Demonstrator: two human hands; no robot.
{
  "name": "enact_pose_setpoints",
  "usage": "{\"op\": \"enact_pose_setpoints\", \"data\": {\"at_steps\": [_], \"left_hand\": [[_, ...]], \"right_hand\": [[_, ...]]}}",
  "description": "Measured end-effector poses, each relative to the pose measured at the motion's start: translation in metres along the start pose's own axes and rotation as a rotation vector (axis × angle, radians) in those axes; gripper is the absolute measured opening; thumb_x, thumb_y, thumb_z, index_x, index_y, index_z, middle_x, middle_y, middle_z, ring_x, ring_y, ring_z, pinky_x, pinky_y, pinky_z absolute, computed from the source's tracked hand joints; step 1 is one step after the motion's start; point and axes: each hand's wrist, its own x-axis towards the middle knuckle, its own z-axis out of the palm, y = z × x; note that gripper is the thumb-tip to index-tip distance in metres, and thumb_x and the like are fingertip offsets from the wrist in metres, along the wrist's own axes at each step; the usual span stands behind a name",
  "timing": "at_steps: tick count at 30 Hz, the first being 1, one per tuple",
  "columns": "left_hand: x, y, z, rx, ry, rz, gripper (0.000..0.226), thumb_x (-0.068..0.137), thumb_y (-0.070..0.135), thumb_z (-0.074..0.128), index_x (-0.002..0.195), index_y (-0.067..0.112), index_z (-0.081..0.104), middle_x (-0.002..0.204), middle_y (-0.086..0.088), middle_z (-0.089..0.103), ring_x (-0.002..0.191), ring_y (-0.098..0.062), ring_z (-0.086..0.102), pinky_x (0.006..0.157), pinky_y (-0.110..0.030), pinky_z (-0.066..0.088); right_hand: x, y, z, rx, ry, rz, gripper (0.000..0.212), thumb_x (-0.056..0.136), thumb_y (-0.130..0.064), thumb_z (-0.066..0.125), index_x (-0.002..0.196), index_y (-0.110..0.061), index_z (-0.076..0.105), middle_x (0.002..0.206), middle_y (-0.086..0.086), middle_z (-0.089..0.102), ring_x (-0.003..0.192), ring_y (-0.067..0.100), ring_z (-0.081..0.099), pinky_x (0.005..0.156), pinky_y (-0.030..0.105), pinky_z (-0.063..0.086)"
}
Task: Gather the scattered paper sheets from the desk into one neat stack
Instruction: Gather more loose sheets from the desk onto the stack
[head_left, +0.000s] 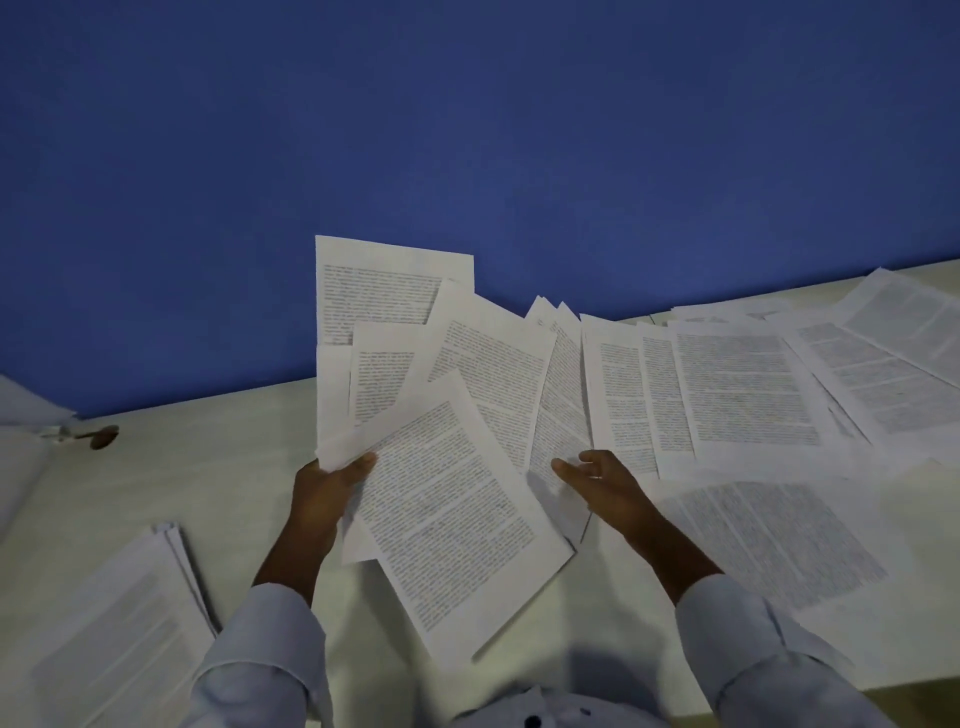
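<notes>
You look down at a pale desk set against a deep blue wall. Your left hand, at about 11 o'clock from your chest, grips a loose fan of printed sheets by its left edge, thumb on top and fingers curled beneath. The fan spreads upward and to the right, toward 12 and 1 o'clock. Its nearest page tilts down toward 6 o'clock, and its tallest page rises in front of the wall. Your right hand, at about 1 o'clock, is released, fingers straight and slightly apart, pointing left toward the fan's right edge. Whether it touches the paper cannot be told. A ring shows on one finger. Past that hand, from 1 to 3 o'clock, more scattered sheets lie flat on the desk, overlapping one another up to its far edge. One single sheet lies nearer you at 3 o'clock, just beside your right forearm. At 8 o'clock, well apart from the fan, a stack of paper rests on the desk, its edges roughly aligned. At 10 o'clock, near the far edge, sits a small brown object, too blurred to name. Pale sleeves cover both forearms
</notes>
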Motion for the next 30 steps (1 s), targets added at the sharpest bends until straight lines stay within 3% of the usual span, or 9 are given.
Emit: {"op": "enact_pose_setpoints", "data": {"at_steps": [5, 11, 15, 18, 20, 22, 25, 27, 30], "left_hand": [[-0.005, -0.013, -0.04, -0.083, 0.007, -0.026, 0.029, 0.084, 0.003, 0.07, 0.112, 0.006, 0.065, 0.105, -0.014, 0.07, 0.095, -0.03, 0.067, 0.094, -0.044, 0.05], [-0.009, -0.06, -0.091, -0.145, -0.006, -0.154, 0.051, 0.074, 0.013, 0.079, 0.122, 0.005, 0.064, 0.119, -0.014, 0.068, 0.109, -0.031, 0.065, 0.101, -0.045, 0.047], [-0.012, -0.091, -0.117, -0.164, -0.037, -0.221, 0.069, 0.062, 0.024, 0.084, 0.126, 0.008, 0.063, 0.12, -0.011, 0.069, 0.113, -0.031, 0.064, 0.101, -0.047, 0.047], [-0.017, -0.097, -0.121, -0.146, -0.114, -0.274, 0.068, 0.064, 0.025, 0.084, 0.126, 0.008, 0.063, 0.123, -0.012, 0.068, 0.113, -0.031, 0.064, 0.097, -0.045, 0.049], [-0.023, -0.095, -0.118, -0.143, -0.194, -0.302, 0.051, 0.076, 0.017, 0.077, 0.124, 0.007, 0.064, 0.121, -0.012, 0.069, 0.112, -0.031, 0.064, 0.093, -0.041, 0.052], [-0.028, -0.096, -0.113, -0.123, -0.269, -0.345, 0.036, 0.087, 0.01, 0.068, 0.122, 0.007, 0.064, 0.119, -0.011, 0.069, 0.111, -0.03, 0.065, 0.088, -0.037, 0.054], [-0.033, -0.104, -0.108, -0.097, -0.347, -0.408, 0.036, 0.087, 0.011, 0.067, 0.123, 0.006, 0.064, 0.123, -0.013, 0.067, 0.111, -0.028, 0.066, 0.085, -0.035, 0.056], [-0.037, -0.111, -0.106, -0.06, -0.359, -0.469, 0.04, 0.085, 0.015, 0.07, 0.123, 0.005, 0.064, 0.123, -0.014, 0.068, 0.108, -0.027, 0.068, 0.08, -0.032, 0.057], [-0.04, -0.118, -0.103, -0.067, -0.359, -0.537, 0.038, 0.089, 0.026, 0.067, 0.123, 0.009, 0.065, 0.118, -0.009, 0.07, 0.106, -0.024, 0.068, 0.075, -0.03, 0.058]], "right_hand": [[0.001, -0.005, 0.029, -0.063, 0.102, 0.029, 0.065, 0.087, -0.048, 0.066, 0.138, -0.013, 0.043, 0.141, 0.008, 0.05, 0.125, 0.023, 0.051, 0.09, 0.028, 0.042], [-0.013, 0.024, 0.06, -0.068, 0.296, 0.12, 0.07, 0.085, -0.045, 0.07, 0.134, -0.001, 0.045, 0.134, 0.015, 0.055, 0.122, 0.03, 0.055, 0.089, 0.032, 0.046], [-0.016, 0.04, 0.069, 0.304, 0.15, 0.159, 0.067, 0.071, -0.046, 0.082, 0.123, -0.01, 0.059, 0.121, 0.009, 0.066, 0.109, 0.03, 0.063, 0.093, 0.046, 0.054], [-0.02, 0.041, 0.076, 0.44, 0.065, 0.06, 0.047, 0.078, -0.023, 0.081, 0.121, -0.016, 0.065, 0.117, 0.002, 0.07, 0.109, 0.024, 0.065, 0.097, 0.045, 0.052], [-0.022, 0.037, 0.08, 0.419, 0.048, 0.022, 0.031, 0.086, -0.005, 0.071, 0.115, -0.012, 0.066, 0.108, 0.003, 0.072, 0.098, 0.021, 0.067, 0.086, 0.037, 0.055], [-0.02, 0.035, 0.084, 0.322, 0.008, 0.019, 0.025, 0.086, -0.002, 0.068, 0.11, -0.01, 0.068, 0.106, 0.008, 0.072, 0.097, 0.025, 0.068, 0.086, 0.038, 0.055], [-0.018, 0.039, 0.089, 0.087, -0.104, 0.046, 0.027, 0.078, -0.015, 0.073, 0.104, -0.008, 0.07, 0.103, 0.013, 0.072, 0.1, 0.031, 0.067, 0.095, 0.048, 0.053], [-0.016, 0.044, 0.091, 0.033, -0.155, 0.079, 0.023, 0.081, -0.006, 0.069, 0.103, -0.004, 0.069, 0.108, 0.019, 0.07, 0.103, 0.036, 0.066, 0.097, 0.052, 0.051], [-0.018, 0.045, 0.096, 0.009, -0.177, 0.068, 0.015, 0.089, 0.004, 0.058, 0.097, -0.004, 0.068, 0.103, 0.021, 0.069, 0.094, 0.033, 0.066, 0.091, 0.045, 0.053]]}}
